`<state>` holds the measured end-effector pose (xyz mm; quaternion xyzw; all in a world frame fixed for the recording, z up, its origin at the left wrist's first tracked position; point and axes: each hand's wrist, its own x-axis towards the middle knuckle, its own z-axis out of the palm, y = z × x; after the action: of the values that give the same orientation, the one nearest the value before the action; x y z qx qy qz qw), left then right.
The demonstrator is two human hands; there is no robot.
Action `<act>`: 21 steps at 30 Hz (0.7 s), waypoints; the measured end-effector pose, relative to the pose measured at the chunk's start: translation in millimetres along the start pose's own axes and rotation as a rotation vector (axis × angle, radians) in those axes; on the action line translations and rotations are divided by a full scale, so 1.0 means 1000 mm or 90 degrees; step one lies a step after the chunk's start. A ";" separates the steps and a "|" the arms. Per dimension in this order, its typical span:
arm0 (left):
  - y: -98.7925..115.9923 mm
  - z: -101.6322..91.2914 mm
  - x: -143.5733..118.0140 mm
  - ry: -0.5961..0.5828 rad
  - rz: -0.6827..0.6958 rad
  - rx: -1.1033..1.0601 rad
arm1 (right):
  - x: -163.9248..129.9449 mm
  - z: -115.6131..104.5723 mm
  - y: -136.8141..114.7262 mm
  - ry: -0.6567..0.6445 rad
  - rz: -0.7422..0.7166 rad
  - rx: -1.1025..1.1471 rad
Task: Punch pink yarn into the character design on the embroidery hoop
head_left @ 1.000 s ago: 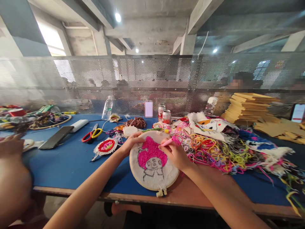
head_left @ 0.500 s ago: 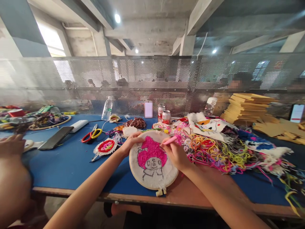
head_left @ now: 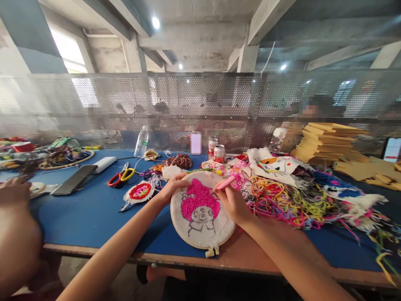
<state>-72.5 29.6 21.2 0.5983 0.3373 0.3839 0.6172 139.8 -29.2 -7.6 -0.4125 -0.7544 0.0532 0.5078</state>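
Note:
My left hand (head_left: pixel 174 187) grips the upper left rim of a round embroidery hoop (head_left: pixel 178 235), with some fingers hidden behind it. White cloth is stretched in the hoop, bearing a drawn character whose hood (head_left: pixel 200 199) is filled with bright pink loops. The face and body are dark outlines. In my right hand (head_left: pixel 231 204) is a pink punch needle (head_left: pixel 226 182), pinched like a pen, its tip by the hood's upper right edge. The hoop leans tilted at the table's front edge, its screw clamp (head_left: pixel 212 252) at the bottom.
Right of the hoop lies a heap of coloured yarn (head_left: pixel 275 198) with worked cloth pieces. Left are scissors (head_left: pixel 121 177), a phone (head_left: pixel 75 179) and a round patch (head_left: pixel 139 192). Behind stand cans (head_left: pixel 219 154), a bottle (head_left: pixel 142 142) and stacked brown pads (head_left: pixel 326 142). A co-worker's arm (head_left: pixel 17 234) reaches in at left.
The punch needle has shifted slightly, its tip still at the hood's right edge. The left hand and hoop hold nearly the same place.

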 end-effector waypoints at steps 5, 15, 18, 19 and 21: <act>-0.001 -0.002 0.001 -0.001 -0.009 -0.013 | -0.001 0.001 0.000 -0.008 0.007 0.009; 0.003 -0.001 -0.002 0.004 0.007 -0.007 | 0.003 0.003 -0.004 -0.080 -0.092 -0.088; 0.004 0.000 -0.002 0.007 -0.003 -0.001 | 0.002 0.001 -0.004 -0.045 -0.025 -0.055; 0.004 0.000 -0.002 0.009 -0.005 -0.001 | 0.002 0.001 -0.004 -0.036 -0.005 -0.050; 0.004 0.000 -0.002 0.014 -0.007 -0.002 | 0.001 0.000 -0.003 -0.031 0.013 -0.039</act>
<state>-73.8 28.1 24.9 0.5911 0.3468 0.3877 0.6164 137.9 -30.3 -6.0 -0.4338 -0.7637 0.0456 0.4759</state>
